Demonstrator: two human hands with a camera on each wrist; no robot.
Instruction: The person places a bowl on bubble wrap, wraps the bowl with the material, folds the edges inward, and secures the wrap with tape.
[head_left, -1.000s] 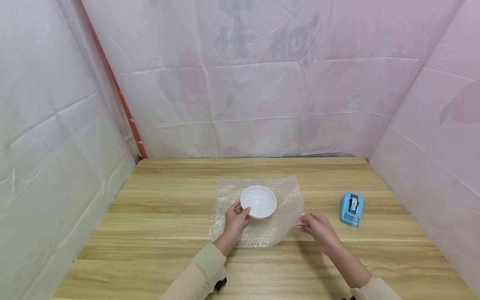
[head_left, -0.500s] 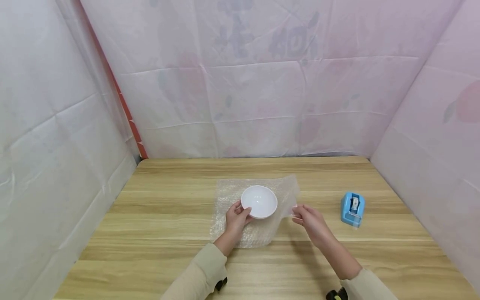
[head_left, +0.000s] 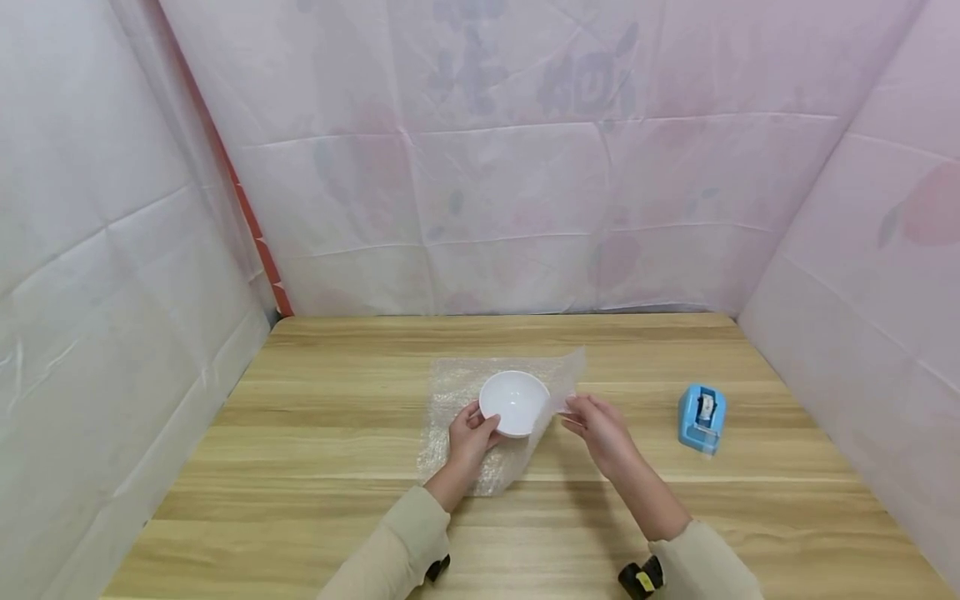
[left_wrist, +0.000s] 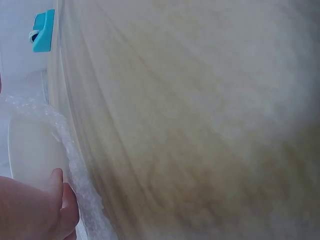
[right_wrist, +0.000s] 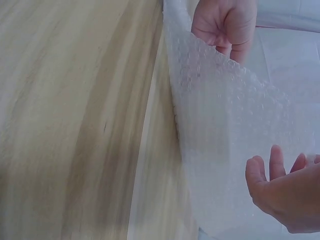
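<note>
A white bowl (head_left: 512, 402) stands on a sheet of bubble wrap (head_left: 452, 417) in the middle of the table. My left hand (head_left: 470, 435) grips the bowl's near left rim, thumb on the inside; the left wrist view shows that thumb against the white bowl (left_wrist: 35, 150). On the other side, my right hand (head_left: 600, 427) pinches the right edge of the bubble wrap and holds it raised beside the bowl. Seen in the right wrist view, the lifted bubble wrap (right_wrist: 215, 130) stands between my two hands and hides the bowl.
A blue tape dispenser (head_left: 702, 418) with a roll of tape stands to the right on the wooden table (head_left: 315, 433). Pale patterned cloth (head_left: 525, 183) hangs behind the table and along both sides.
My right hand has moved left, drawing the right edge of the bubble wrap up and in to the bowl's right rim. My left hand has stayed on the bowl.
</note>
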